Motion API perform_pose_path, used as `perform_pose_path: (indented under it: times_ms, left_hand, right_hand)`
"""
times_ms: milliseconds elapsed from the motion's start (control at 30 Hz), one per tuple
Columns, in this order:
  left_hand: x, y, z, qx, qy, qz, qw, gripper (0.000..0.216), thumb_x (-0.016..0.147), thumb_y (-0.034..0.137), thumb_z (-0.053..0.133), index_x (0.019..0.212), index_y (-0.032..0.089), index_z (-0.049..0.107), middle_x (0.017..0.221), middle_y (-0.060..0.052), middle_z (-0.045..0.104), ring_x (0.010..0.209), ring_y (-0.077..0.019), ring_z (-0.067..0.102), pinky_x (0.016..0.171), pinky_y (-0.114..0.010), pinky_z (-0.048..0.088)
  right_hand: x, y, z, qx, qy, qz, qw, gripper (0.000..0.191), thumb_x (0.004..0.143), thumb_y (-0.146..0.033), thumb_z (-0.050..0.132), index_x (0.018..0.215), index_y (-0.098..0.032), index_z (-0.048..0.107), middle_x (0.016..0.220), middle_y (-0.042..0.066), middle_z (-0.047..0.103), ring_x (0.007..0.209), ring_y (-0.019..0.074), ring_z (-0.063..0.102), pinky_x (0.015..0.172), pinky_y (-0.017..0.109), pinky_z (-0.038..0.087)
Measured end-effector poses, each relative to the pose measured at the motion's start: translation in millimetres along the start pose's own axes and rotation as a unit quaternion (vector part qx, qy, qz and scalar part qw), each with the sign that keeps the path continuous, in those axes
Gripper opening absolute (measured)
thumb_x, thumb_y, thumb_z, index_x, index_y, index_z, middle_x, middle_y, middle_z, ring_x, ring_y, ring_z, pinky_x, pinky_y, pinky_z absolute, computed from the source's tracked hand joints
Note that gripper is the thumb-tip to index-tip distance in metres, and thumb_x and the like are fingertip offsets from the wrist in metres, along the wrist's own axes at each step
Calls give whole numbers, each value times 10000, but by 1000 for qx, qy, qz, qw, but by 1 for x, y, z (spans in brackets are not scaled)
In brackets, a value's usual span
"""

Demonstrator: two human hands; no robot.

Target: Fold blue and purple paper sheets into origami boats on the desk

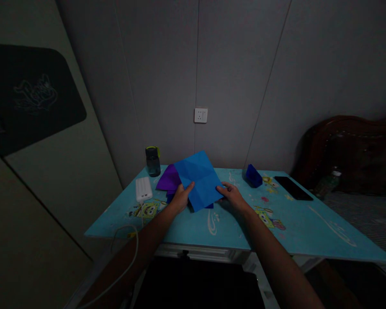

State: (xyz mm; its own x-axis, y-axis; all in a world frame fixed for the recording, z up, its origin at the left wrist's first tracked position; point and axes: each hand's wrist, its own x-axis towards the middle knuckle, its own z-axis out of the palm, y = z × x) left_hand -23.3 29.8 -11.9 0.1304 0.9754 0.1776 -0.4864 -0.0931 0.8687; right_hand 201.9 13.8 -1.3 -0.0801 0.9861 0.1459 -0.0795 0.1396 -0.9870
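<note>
A creased light-blue paper sheet [200, 178] is held tilted above the turquoise table [302, 231]. My left hand [181, 197] pinches its lower left edge, thumb on top. My right hand [231, 195] grips its right corner. Just behind the sheet, on the left, lies a purple paper [169, 178]. A darker blue paper peeks out under the sheet near my left hand.
A dark water bottle [153, 161] stands at the table's back left. A white power bank [143, 189] with a cable lies left. A folded dark-blue paper shape [254, 175] and a black phone [293, 188] lie to the right. A wall socket [200, 115] is behind.
</note>
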Motion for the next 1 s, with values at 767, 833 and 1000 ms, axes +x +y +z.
perform_pose_path:
  times_ms: [767,833,1000]
  left_hand:
    - [-23,-29,130,497,-360,257,746,128,794,244,620,849,176,713,1009,-192,708,1046,-360,621,982,-469,403]
    - [-16,-55,123,524,-348,245,738,252,763,235,636,1001,174,693,1195,-199,644,1168,-373,552,1043,-500,329]
    - [-18,-82,102,482,-331,222,781,362,817,328,586,1164,245,647,1357,-118,559,1294,-293,463,1124,-443,214]
  right_hand:
    - [-30,-14,-138,-327,106,-10,939,305,546,-444,797,701,-189,731,666,31,701,666,232,629,622,326,485]
    - [-29,-9,-139,-343,101,2,934,344,533,-459,807,735,-189,739,694,35,711,683,240,638,638,336,490]
    - [-27,-5,-143,-397,110,22,911,417,420,-418,881,747,-205,736,751,54,719,742,257,646,698,338,478]
